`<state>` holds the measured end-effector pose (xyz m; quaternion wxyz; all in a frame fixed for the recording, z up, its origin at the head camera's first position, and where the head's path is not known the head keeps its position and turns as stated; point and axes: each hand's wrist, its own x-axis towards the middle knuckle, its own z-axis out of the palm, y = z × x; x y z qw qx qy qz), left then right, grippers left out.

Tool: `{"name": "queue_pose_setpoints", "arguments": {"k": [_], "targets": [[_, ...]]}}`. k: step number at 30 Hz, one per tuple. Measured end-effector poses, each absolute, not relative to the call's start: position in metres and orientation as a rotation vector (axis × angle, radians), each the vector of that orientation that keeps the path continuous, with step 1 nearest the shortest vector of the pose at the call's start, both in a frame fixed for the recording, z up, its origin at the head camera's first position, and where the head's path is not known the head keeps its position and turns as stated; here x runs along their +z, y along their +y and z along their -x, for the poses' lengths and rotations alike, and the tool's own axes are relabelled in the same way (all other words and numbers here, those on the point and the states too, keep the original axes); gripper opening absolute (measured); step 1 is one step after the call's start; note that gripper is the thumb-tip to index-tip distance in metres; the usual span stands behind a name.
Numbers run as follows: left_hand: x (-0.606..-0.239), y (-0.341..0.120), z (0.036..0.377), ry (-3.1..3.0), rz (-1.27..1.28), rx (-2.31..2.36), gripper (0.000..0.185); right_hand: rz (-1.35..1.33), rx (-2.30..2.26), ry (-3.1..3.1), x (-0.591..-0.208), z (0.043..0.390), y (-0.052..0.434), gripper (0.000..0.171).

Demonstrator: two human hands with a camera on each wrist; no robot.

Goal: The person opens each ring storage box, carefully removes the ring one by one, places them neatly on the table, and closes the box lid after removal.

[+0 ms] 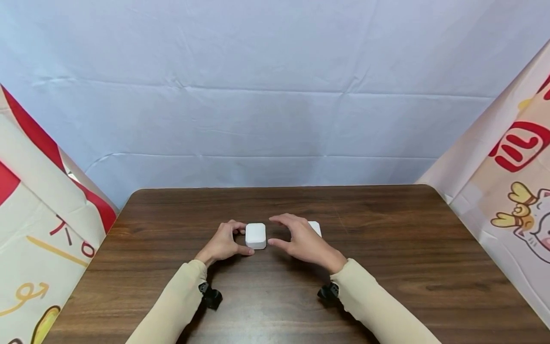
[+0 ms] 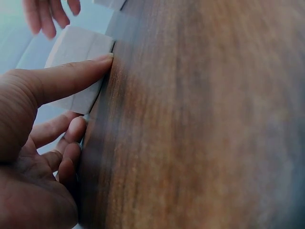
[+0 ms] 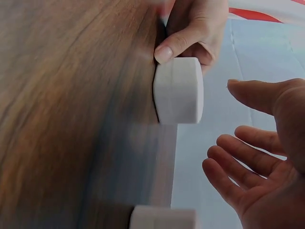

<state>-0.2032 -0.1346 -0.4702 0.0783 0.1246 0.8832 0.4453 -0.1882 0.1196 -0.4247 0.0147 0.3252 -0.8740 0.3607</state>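
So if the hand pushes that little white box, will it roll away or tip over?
Probably neither. The white box looks squat with a flat top and rounded corners, sitting flat on the table, so it would likely slide rather than roll or tip. It seems stiff: it keeps its shape where the left hand touches it. Its smooth sides may be a bit slippery.

staged recording booth: table [image 1: 386, 248] enclosed by hung cloth backdrops [image 1: 275, 95].

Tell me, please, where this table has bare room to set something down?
The table is bare to the right of the right hand, left of the left hand, and behind both. It is crowded mid-table, where the hands flank two white boxes.
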Motion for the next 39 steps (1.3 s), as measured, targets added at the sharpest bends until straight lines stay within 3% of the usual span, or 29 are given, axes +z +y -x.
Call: {"name": "queue_pose_setpoints", "arguments": {"k": [21, 39], "targets": [[-0.471, -0.136, 0.204, 2.622, -0.353, 1.351, 0.054, -1.095, 1.006, -2.856, -0.436, 0.204, 0.088, 0.067], [-0.471, -0.136, 0.203, 2.63, -0.377, 1.346, 0.053, -1.101, 1.014, -2.841, -0.442, 0.203, 0.082, 0.06]]}}
